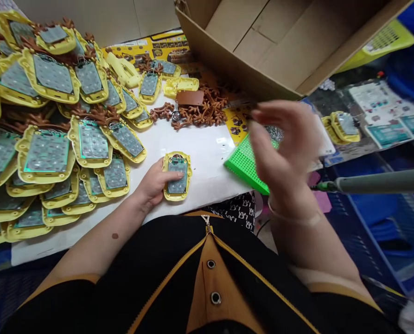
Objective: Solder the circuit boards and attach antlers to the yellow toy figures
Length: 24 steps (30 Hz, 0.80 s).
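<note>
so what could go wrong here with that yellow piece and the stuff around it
1. The left hand only rests against the yellow piece on the white sheet; it may slide if pressed.
2. The right hand is blurred above the green tray, which overhangs the sheet's edge; a knock could tip it off.
3. The heap of yellow pieces leans close to the left wrist and could slip into the working spot.
</note>
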### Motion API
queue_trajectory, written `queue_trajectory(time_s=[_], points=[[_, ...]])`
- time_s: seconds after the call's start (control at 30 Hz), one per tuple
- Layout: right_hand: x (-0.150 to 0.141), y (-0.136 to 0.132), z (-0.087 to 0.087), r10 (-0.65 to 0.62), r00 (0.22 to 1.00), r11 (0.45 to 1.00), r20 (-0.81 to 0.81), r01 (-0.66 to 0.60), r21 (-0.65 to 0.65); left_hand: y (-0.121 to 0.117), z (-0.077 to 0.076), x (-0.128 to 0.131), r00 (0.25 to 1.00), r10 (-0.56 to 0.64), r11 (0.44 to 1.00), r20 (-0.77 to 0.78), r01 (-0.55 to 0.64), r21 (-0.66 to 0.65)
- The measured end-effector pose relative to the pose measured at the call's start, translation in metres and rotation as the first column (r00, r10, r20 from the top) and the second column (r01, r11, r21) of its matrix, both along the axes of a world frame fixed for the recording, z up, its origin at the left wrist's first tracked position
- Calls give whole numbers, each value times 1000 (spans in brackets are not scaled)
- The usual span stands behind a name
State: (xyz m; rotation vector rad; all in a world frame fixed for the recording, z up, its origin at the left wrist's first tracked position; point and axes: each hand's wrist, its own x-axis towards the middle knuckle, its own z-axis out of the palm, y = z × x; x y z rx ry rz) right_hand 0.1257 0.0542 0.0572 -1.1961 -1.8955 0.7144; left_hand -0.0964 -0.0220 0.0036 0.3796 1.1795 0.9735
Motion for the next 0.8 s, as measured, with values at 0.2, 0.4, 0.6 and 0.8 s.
queue_trajectory(time_s=[0.2, 0.4, 0.6, 0.8], points=[[-16, 125, -81, -16, 880, 1000, 475, 14, 6, -5, -2, -4, 996, -32, 999, 87, 36, -36], [15, 101, -83, -23, 946, 992, 323, -19, 126, -5, -5, -3, 988, -40, 998, 147, 48, -49], [-7, 31, -62, 120, 985, 918, 128, -159, 363, -5, 1, -5, 963, -28, 998, 266, 44, -52], [-21, -27, -83, 315, 941, 832, 126, -338, 440, -9, 2, -6, 978, -17, 1000, 208, 12, 27]])
